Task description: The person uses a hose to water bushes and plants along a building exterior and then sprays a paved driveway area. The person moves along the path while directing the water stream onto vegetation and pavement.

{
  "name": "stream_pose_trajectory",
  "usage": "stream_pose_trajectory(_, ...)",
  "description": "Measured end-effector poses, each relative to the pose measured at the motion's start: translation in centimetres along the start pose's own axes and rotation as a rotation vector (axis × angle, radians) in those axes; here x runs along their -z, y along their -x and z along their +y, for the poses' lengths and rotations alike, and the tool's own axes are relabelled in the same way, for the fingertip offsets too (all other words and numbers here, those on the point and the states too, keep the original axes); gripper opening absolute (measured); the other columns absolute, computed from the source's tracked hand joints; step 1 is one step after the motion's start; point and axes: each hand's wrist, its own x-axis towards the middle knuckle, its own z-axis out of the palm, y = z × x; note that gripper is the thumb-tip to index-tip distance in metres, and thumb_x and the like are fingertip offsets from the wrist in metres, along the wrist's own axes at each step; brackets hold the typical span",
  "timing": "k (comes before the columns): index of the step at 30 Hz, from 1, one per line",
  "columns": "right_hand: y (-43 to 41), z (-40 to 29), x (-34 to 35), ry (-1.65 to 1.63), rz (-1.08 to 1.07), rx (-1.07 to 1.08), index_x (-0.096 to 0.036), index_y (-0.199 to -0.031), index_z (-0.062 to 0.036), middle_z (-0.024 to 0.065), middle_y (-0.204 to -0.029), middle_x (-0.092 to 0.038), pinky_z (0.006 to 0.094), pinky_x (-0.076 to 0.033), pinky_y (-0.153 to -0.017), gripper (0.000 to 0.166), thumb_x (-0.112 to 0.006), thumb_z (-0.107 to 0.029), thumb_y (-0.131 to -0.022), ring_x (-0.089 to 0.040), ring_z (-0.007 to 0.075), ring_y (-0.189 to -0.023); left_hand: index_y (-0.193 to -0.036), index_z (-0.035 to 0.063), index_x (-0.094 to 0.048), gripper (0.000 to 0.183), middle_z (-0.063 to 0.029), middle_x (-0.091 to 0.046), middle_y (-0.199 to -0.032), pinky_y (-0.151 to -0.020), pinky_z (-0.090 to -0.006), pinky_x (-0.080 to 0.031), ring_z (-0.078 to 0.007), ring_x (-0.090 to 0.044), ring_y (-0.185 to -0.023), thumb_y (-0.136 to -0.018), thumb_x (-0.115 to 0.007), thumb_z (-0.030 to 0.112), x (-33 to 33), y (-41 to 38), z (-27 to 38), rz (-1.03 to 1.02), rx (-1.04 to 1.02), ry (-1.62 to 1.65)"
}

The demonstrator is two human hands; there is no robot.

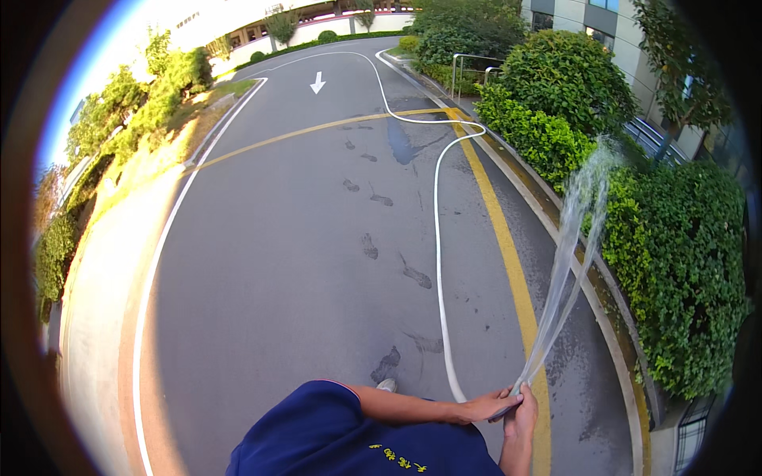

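Note:
A long white hose (439,256) snakes over the asphalt from far up the road to the front of my body. Both hands grip its outlet end at the lower right. My left hand (485,407) reaches across from the left, its fingers at the mouth of the hose. My right hand (524,410) holds the same end from the right, thumb up near the opening. Water (562,285) shoots out in split streams, up and to the right, and breaks into spray over the hedge (661,256). The hose mouth itself is mostly hidden by my fingers.
A kerb (595,300) runs along the right, beside a yellow line (506,250). Wet footprints (417,277) and a wet patch (402,143) mark the road (268,256). Metal railings (476,58), bushes (565,77) and a building (622,35) stand beyond the kerb.

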Motion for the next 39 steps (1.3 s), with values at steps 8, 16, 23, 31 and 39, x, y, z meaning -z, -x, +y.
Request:
stream_pose_trajectory(8, -0.4, 3.2, -5.7, 0.781, -0.226, 0.251, -0.047, -0.137, 0.0025, 0.0153, -0.131, -0.054, 0.0372, -0.034, -0.108, 0.056, -0.065, -0.020, -0.089, -0.048, 0.0238, -0.126, -0.104, 0.0063, -0.055, 0.045, 0.0003, -0.045, -0.063, -0.051, -0.0270, -0.031, -0.0102, -0.041, -0.055, -0.095, -0.050, 0.050, 7.8, 3.8, 6.2, 0.352, -0.067, 0.274)
stream_pose_trajectory(16, -7.6, 14.1, -4.1, 1.022, -0.408, 0.252, -0.054, -0.124, 0.0005, 0.0131, -0.120, -0.060, 0.0363, -0.045, -0.092, 0.042, -0.064, -0.022, -0.090, -0.057, 0.0230, -0.110, -0.088, 0.0068, -0.053, 0.041, -0.0005, -0.046, -0.061, -0.050, -0.0268, -0.036, -0.0103, -0.043, -0.053, -0.097, -0.047, 0.047, 9.6, 4.3, 8.2, 0.339, -0.172, 0.096)
stream_pose_trajectory(23, -6.0, 14.9, -3.3, 1.075, -0.378, 0.488, -0.062, -0.111, 0.0026, 0.0153, -0.106, -0.066, 0.0397, -0.047, -0.088, 0.037, -0.059, -0.030, -0.092, -0.062, 0.0265, -0.102, -0.084, 0.0057, -0.054, 0.036, -0.0007, -0.048, -0.062, -0.050, -0.0263, -0.038, -0.0105, -0.045, -0.054, -0.098, -0.050, 0.038, 7.9, 3.2, 7.3, 0.357, -0.166, 0.055)
stream_pose_trajectory(31, -6.1, 16.8, 0.6, 0.760, -0.413, 0.338, -0.063, -0.107, -0.0057, 0.0075, -0.095, -0.064, 0.0362, -0.048, -0.073, 0.030, -0.064, -0.032, -0.092, -0.059, 0.0177, -0.089, -0.076, 0.0025, -0.057, 0.032, -0.0030, -0.050, -0.056, -0.044, -0.0268, -0.036, -0.0108, -0.046, -0.046, -0.095, -0.054, 0.027, 4.0, -0.6, 7.0, -0.067, 0.103, -0.325)
stream_pose_trajectory(39, -7.3, 19.6, 2.8, 0.408, -0.350, 0.353, -0.060, -0.088, -0.0077, 0.0000, -0.071, -0.055, 0.0300, -0.039, -0.052, 0.020, -0.069, -0.026, -0.089, -0.049, 0.0112, -0.065, -0.078, 0.0003, -0.059, 0.031, -0.0044, -0.053, -0.058, -0.044, -0.0269, -0.041, -0.0112, -0.048, -0.046, -0.095, -0.058, 0.026, 1.3, -0.9, 6.3, -0.070, 0.134, -0.348)
